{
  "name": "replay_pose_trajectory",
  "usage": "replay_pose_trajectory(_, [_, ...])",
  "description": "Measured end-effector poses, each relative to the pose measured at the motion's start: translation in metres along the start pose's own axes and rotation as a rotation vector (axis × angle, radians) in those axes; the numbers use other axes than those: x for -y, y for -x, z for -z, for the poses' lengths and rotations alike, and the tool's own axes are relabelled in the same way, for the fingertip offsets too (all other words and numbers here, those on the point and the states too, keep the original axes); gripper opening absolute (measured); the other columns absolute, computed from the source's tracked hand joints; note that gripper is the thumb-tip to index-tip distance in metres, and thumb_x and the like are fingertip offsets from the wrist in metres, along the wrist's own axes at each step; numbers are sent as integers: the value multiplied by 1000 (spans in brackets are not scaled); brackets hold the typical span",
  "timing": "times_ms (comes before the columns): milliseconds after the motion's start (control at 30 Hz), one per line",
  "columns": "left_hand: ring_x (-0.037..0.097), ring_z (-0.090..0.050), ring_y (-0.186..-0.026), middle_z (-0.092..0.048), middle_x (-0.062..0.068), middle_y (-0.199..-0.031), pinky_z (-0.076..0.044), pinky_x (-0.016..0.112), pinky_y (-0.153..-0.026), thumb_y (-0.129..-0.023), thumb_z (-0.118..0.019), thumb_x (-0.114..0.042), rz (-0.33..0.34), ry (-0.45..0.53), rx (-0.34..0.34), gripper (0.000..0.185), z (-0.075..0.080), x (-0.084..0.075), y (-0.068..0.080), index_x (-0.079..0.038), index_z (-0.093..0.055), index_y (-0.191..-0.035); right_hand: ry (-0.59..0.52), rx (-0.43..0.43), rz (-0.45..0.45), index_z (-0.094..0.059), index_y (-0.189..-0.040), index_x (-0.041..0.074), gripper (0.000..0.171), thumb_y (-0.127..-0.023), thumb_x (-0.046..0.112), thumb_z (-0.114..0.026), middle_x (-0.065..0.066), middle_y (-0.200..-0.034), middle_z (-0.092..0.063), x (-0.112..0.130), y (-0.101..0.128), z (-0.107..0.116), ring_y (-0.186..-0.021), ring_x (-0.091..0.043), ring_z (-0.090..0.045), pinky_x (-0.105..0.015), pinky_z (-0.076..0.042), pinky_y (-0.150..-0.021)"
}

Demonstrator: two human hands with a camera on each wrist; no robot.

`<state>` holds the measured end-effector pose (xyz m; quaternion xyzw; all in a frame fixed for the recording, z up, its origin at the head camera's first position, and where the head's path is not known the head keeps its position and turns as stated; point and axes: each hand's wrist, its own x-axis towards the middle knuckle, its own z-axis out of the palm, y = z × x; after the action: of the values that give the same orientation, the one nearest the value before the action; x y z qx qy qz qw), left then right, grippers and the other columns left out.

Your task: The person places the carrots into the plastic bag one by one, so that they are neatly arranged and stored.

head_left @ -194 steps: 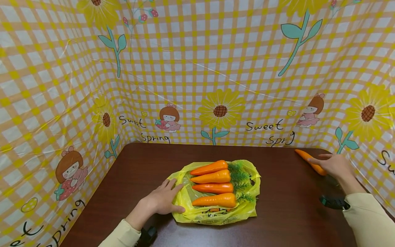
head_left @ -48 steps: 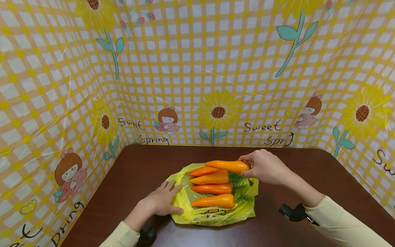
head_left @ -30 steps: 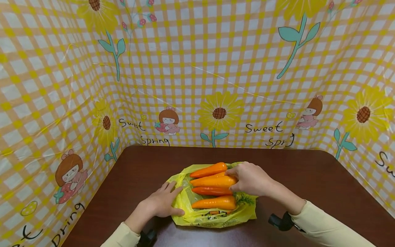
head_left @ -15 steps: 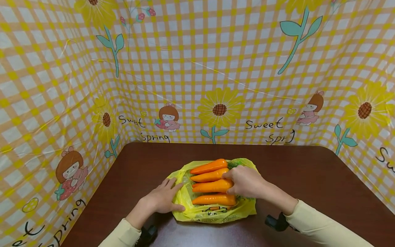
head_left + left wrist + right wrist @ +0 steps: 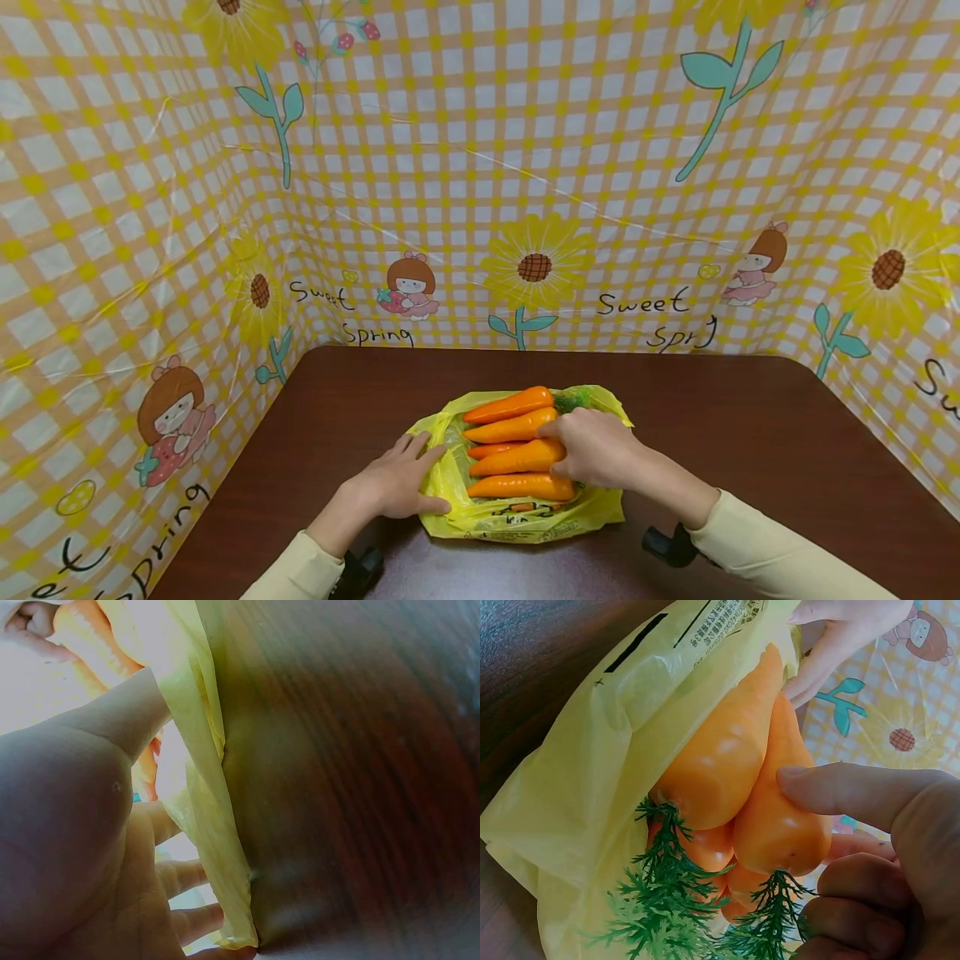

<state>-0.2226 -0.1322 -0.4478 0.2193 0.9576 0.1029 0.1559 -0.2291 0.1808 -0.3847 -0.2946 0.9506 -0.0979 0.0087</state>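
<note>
Your right hand gripped the third carrot at its thick crown end, thumb curled over the top and fingers wrapped beneath, as the right wrist view showed. Six and a half seconds earlier that hand had been far to the right of the yellow bag, reaching for a lone carrot at the worktop's edge; by 1.6 seconds ago you had carried it above the bag, and in this frame it sat low among the others, wedged on top of the row. Your left hand had not shifted through all the frames: it lay flat with fingers spread, pressing the bag's left edge against the worktop.

Each carrot was smooth, glossy and plastic-looking, a tapered cone with a frilly dark green tuft at the wide end. The bag was thin, crinkled, translucent film with black print on its near edge. The worktop was dark, reddish-brown wood grain.

Every carrot on the bag lay with its long axis running left to right, pointed tip toward your left hand and leafy crown toward your right hand. The farthest carrot tilted slightly, its crown end lying farther from you.
</note>
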Motion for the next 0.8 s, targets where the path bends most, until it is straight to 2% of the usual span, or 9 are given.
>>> replay_pose_trajectory(133, [41, -20, -153, -19, 13, -167, -33, 59, -115, -88, -66, -64, 3, -2, -14, 89, -6, 5, -4, -21, -33, -159, 12, 5, -5, -76, -107, 18, 31, -76, 18, -81, 12, -59, -39, 1, -1, 0, -54, -7, -35, -26, -22, -49])
replay_pose_trajectory(533, [41, -20, -153, -19, 13, -167, -34, 59, -114, -88, -66, -64, 10, -3, -15, 89, -8, 6, -7, -22, -34, -159, -18, 24, -22, -77, -118, 19, 39, -79, 21, -82, 10, -56, -45, -1, 2, 6, -50, -7, -28, -25, -20, -48])
replay_pose_trajectory(700, [41, -21, -152, -20, 13, -167, -35, 59, -114, -88, -66, -64, 12, -1, -12, 88, -5, 3, -5, -21, -35, -158, -33, -6, -1, -77, -117, 19, 35, -82, 23, -81, 11, -52, -43, 0, 6, 10, -46, -5, -26, -22, -20, -46])
replay_pose_trajectory(800, [41, -22, -152, -21, 13, -166, -36, 59, -113, -88, -65, -65, 10, -4, -7, 88, -2, 0, -2, -21, -35, -158, -53, -62, -11, -76, -116, 17, 33, -85, 25, -80, 12, -51, -41, -2, 11, 15, -44, -4, -28, -22, -18, -45])
